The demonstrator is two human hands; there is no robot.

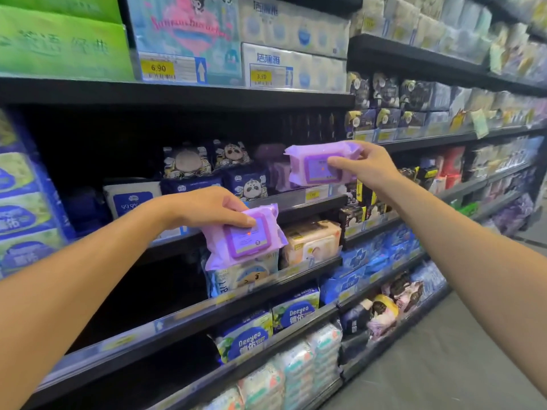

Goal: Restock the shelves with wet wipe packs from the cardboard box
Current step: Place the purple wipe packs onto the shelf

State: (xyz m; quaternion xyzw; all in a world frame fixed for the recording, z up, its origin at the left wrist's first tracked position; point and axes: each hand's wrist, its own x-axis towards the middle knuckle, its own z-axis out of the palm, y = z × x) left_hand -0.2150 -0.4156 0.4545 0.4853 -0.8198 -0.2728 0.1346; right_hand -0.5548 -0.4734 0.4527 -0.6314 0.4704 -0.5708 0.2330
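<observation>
My left hand [211, 207] grips a purple wet wipe pack [245, 241] from above, held in front of the edge of the middle shelf [313, 202]. My right hand [365, 165] pinches a second purple pack [318, 164] by its right end, raised level with that shelf. Behind the raised pack, more purple packs [278, 173] lie on the shelf. The cardboard box is out of view.
Dark blue panda-print packs [207, 170] and a white-and-blue pack [131, 196] fill the shelf to the left. Beige packs [310, 241] and Deeyeo packs [296, 312] sit on lower shelves. Tissue bundles [293, 28] stand above. The grey aisle floor [444, 365] runs at the lower right.
</observation>
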